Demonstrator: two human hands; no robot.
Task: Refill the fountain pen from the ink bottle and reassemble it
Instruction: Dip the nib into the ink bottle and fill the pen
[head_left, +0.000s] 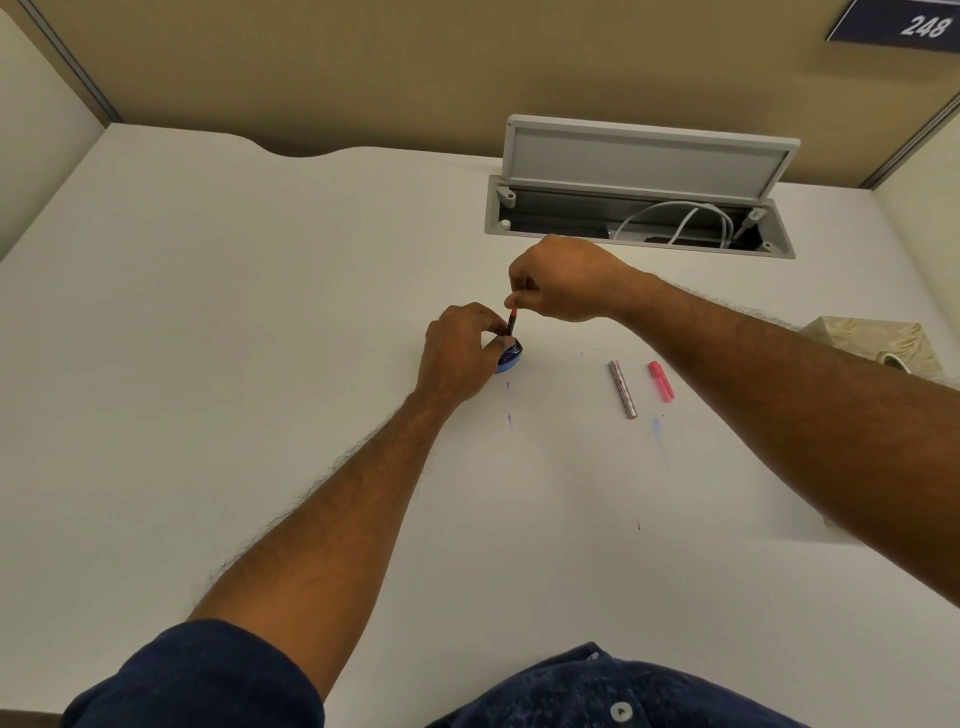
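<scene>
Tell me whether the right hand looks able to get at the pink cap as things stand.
Likely yes, once freed: the pink cap lies on open desk, nothing over it. But the right hand pinches the pen part at the ink bottle, so its grip is taken.

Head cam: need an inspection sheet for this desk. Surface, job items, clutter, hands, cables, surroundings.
Surface: white desk, with blue ink streaks and small specks near the work.
Job's things: ink bottle open; pen upright, tip down at the bottle mouth; pen barrel and pink cap lie apart on the desk to the right.
Clutter: tissue box at the right edge.
Hands: left hand holds the ink bottle; right hand pinches the pen's top.
Cables: white cables inside the open desk hatch.
Surroundings: tan partition; sign reading 248.
</scene>
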